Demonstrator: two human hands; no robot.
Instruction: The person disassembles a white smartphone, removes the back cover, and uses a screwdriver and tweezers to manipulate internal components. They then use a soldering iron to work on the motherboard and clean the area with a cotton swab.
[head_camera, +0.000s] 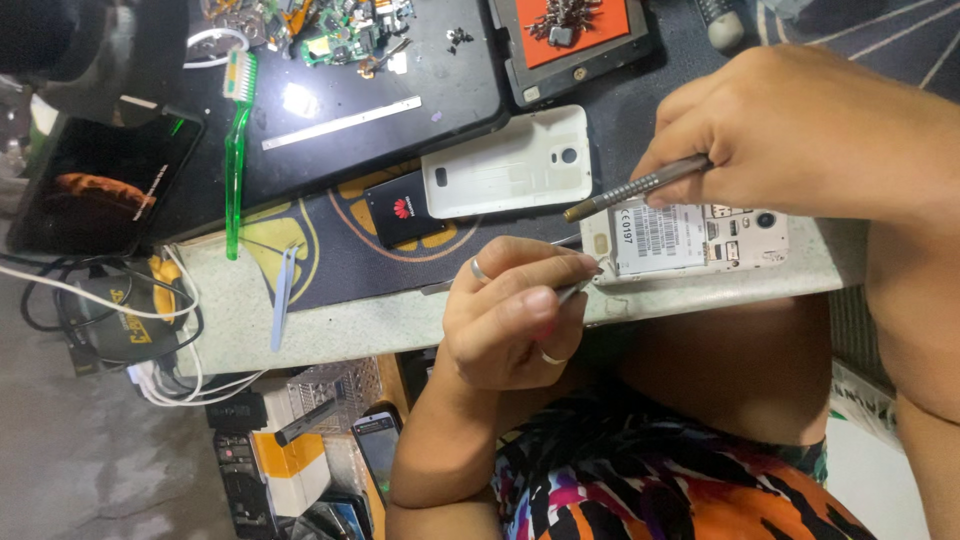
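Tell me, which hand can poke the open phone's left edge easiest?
Probably the left hand: its thin metal tool seems to touch the open phone at that edge. The right hand holds its grey tool higher, tip past the phone.

Opened phone (690, 240): white plastic frame, paper label, bare metal parts. Screwdriver (635, 187): knurled grey metal shaft. Back cover (508, 162): smooth matt white plastic. Battery (402, 209): glossy black. Toothbrush (235, 150): translucent green plastic. Bench (400, 315) edge: pale, speckled, stone-like.
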